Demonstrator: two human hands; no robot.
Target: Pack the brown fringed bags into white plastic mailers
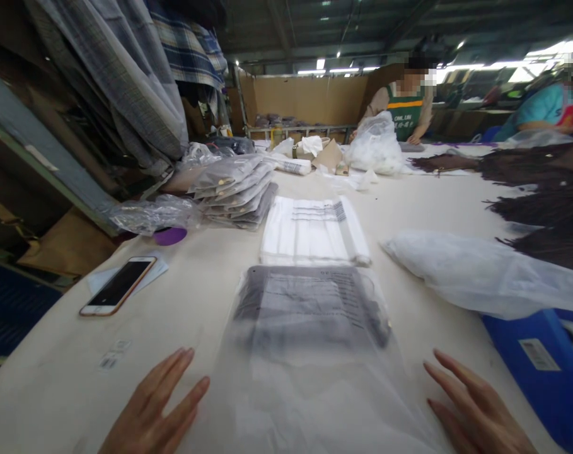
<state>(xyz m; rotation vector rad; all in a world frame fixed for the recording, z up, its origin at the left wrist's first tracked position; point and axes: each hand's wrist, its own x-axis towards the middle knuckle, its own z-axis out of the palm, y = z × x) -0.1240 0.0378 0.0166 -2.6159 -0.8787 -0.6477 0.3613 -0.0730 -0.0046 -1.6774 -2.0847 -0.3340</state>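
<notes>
A dark grey folded item (309, 309) lies inside a clear plastic bag (314, 403) on the table in front of me. The bag's loose, empty end spreads toward me. My left hand (156, 403) is held left of the bag, fingers apart and holding nothing. On the other side, my right hand (475, 403) is also open, its fingers spread near the bag's right edge. Just beyond the bagged item lies a stack of flat white plastic bags (314, 233) with printed text.
Left are a phone (120, 287), small stickers (113, 356) and a pile of bagged goods (234, 189). A blue box (532, 372), a white plastic bundle (475, 268) and dark fringed goods (541, 202) are right. A co-worker (404, 107) stands across the table.
</notes>
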